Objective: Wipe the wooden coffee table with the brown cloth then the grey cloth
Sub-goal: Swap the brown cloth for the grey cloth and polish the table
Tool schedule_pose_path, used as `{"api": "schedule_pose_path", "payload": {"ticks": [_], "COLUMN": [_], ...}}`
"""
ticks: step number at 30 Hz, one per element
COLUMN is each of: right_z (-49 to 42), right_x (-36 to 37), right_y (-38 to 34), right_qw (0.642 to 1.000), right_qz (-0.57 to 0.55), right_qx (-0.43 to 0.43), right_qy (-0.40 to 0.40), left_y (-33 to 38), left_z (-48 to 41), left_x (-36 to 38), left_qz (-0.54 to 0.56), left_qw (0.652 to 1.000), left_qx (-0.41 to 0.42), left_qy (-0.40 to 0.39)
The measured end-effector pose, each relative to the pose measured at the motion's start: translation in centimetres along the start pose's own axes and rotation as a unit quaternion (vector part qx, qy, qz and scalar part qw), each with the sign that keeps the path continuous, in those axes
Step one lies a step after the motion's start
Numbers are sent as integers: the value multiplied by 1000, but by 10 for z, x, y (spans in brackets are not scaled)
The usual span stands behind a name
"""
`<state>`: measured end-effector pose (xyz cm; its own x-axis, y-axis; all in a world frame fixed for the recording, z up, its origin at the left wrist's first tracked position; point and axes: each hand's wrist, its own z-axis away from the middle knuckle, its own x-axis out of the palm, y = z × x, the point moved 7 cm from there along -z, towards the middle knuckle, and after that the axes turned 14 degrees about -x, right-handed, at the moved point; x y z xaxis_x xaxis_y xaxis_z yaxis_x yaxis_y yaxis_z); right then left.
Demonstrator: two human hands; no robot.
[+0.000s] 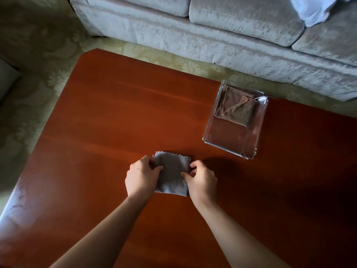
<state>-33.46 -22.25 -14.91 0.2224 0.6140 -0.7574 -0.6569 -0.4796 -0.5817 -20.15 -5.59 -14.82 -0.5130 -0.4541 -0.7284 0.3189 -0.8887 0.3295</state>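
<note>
A small grey cloth [171, 174], folded into a rough square, lies on the reddish wooden coffee table [108, 113] near the middle. My left hand [142, 176] pinches its left edge and my right hand [201, 180] pinches its right edge, so both hold the same cloth. The brown cloth [236, 107] lies folded in the far half of a clear glass tray [222, 141] at the right of the table, apart from both hands.
A pale grey sofa [212, 35] runs along the far side of the table, with a white cloth [313, 8] on its cushion at the top right. Patterned carpet [29, 64] surrounds the table on the left and behind.
</note>
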Motion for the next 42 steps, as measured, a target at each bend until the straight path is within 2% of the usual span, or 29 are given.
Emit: {"api": "schedule_pose_path", "payload": {"ticks": [9, 12, 13, 15, 17, 19, 21, 24, 28, 35, 39, 42], "right_z": [16, 18, 16, 8, -7, -30, -54, -77, -94, -104, -112, -124], "right_x": [-26, -36, -45, -77, -119, -153, -169, -171, -161, -145, -118, -80], "right_y": [36, 41, 40, 40, 48, 69, 95, 119, 131, 122, 79, 25], "right_qw": [1000, 1000, 1000, 994, 978, 969, 972, 977, 981, 986, 989, 991], "right_qz": [15, 6, 12, 25, 17, 14, 18, -11, -86, -93, -109, -120], "right_qx": [0, -2, -8, -32, -40, -12, 51, 113, 140, 114, 81, 45], "right_qy": [4, -7, 8, 97, 204, 248, 230, 179, 107, 77, 65, 48], "left_y": [12, 23, 31, 53, 81, 112, 144, 178, 182, 168, 143, 111], "left_z": [29, 34, 36, 41, 43, 40, 33, 25, 17, 1, -23, -53], "left_x": [32, 28, 24, 22, 27, 35, 44, 64, 79, 67, 21, -32], "left_qz": [-46, -54, -59, -58, -42, -9, 22, 3, -42, -24, -19, -22], "left_qw": [998, 995, 990, 978, 973, 979, 983, 985, 988, 987, 988, 990], "left_qx": [39, 83, 116, 182, 218, 203, 182, 157, 135, 156, 153, 130], "left_qy": [-23, 15, 47, 86, 60, 9, -24, -71, -60, -21, 1, 52]}}
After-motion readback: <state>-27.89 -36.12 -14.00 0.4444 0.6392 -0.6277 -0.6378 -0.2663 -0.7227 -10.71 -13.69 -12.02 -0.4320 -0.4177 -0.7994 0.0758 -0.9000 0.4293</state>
